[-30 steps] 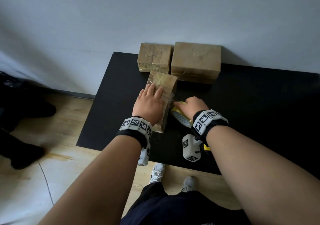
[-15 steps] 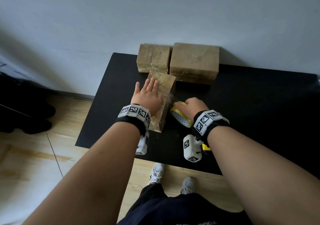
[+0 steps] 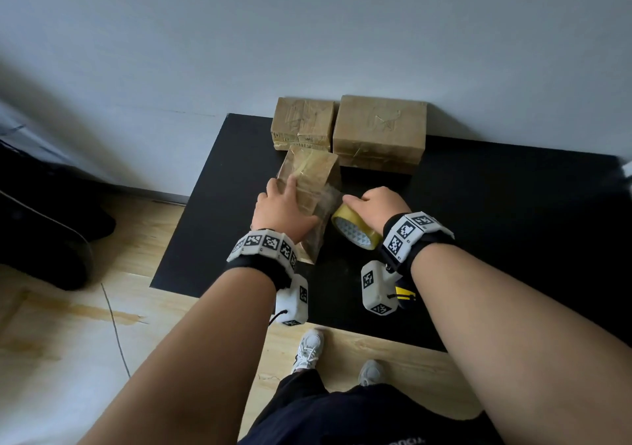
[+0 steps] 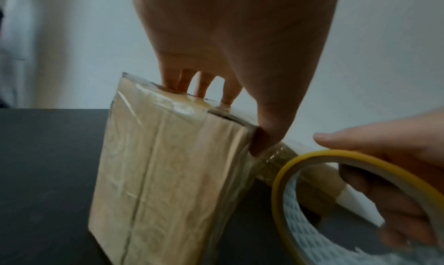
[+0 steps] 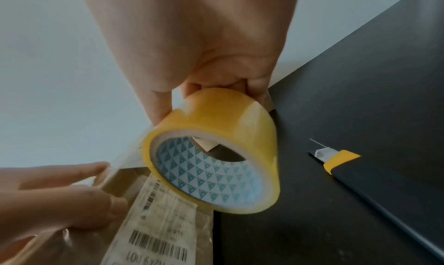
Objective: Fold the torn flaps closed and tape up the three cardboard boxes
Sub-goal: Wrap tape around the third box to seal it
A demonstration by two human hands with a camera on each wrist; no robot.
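Nearest you, only the right wrist view shows the utility knife [image 5: 336, 158]: yellow and black, lying on the black table [image 3: 496, 222] right of the tape, thin blade pointing far-left. The head view hides all but a yellow scrap of it behind your right wrist.

Your right hand [image 3: 374, 205] curls round the yellow tape roll [image 3: 355, 230], thumb on the outer band, fingers through the core. The roll is tilted, its open core facing near-left toward you. A clear strip runs from it left to the small box [image 3: 309, 193].

Only the right wrist view shows the barcode label [image 5: 158, 229] on that box's right side. Only the left wrist view shows the taped seam down its near face.

Your left hand [image 3: 284, 205] clamps the small box from above: fingers [image 4: 204, 86] over the top's far-left edge, thumb pressing the strip onto the near-right corner. The box stands on the table near its left end, tilted, long axis running near to far and rising away from you.

Farther back, two more boxes sit against the wall, both taped: the back-left box [image 3: 302, 124] just behind the small box, the back-right box [image 3: 379, 133] touching or just beside its right side, long axis left to right.
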